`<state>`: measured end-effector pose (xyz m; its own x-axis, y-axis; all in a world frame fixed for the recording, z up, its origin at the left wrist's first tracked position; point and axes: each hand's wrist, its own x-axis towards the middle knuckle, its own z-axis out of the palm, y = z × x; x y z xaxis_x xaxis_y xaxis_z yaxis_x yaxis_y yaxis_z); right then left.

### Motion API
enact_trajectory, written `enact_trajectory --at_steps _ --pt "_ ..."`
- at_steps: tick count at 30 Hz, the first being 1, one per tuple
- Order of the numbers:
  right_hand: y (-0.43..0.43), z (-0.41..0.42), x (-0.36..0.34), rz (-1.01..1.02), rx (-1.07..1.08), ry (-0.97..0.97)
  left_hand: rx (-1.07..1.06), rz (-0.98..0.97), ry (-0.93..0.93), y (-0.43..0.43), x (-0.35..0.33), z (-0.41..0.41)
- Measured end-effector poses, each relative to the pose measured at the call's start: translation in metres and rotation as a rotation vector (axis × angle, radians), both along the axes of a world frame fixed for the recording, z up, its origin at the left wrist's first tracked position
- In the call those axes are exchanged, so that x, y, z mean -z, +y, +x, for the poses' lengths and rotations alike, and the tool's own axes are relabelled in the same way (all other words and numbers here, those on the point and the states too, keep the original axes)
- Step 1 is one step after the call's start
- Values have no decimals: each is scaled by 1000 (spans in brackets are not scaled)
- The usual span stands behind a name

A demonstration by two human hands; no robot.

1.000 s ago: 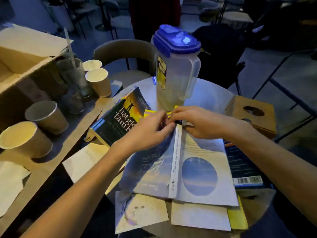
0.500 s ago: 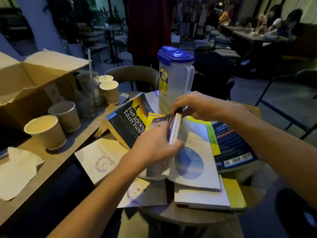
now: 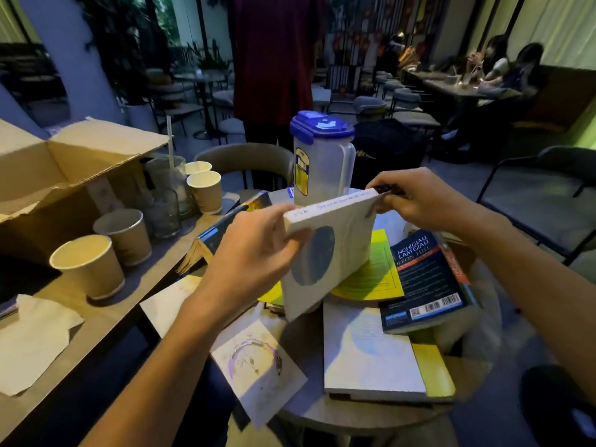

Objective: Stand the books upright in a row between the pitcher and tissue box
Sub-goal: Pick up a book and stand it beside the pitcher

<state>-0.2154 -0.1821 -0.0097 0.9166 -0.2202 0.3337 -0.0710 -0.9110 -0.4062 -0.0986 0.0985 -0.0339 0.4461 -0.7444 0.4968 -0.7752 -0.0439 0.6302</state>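
I hold a white book with a blue circle on its cover (image 3: 325, 256) lifted spine-up above the small round table (image 3: 364, 414). My left hand (image 3: 254, 253) grips its near end and my right hand (image 3: 416, 201) pinches its far end. Behind it stands the clear pitcher with a blue lid (image 3: 319, 156). Under and around the book lie a yellow book (image 3: 374, 275), a dark blue book (image 3: 425, 285), a white book (image 3: 367, 359) and a dark book with a sunset cover (image 3: 225, 224) leaning at the left. The tissue box is hidden.
A wooden counter (image 3: 106, 311) at the left carries several paper cups (image 3: 90, 266), glasses (image 3: 164, 201) and an open cardboard box (image 3: 61, 169). Loose sheets (image 3: 258, 359) hang over the table's near edge. A person in dark red (image 3: 274, 59) stands behind a chair (image 3: 248, 162).
Both hands have closed the white book and raised it off the pile, turning it spine-up. The camera has tilted up, so the tissue box has dropped out of sight behind my right arm.
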Motion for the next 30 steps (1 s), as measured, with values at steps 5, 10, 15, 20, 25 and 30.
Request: enact_trajectory --at_steps 5,10,15,20,25,30 --pt "7 -18 -2 -68 -17 7 -1 -161 -83 -24 -15 16" --pt "40 -8 -13 56 -142 -84 52 -154 -248 -51 -46 23" --pt "44 1 -13 111 -100 -238 95 -141 -235 -57 -58 36" --pt "22 -17 5 352 9 -206 151 -33 -35 -50 -31 63" --pt "26 -25 -7 533 -30 -245 202 -171 -62 -71 -29 53" --pt "29 -28 -22 390 75 -307 147 -285 62 -89 -21 49"
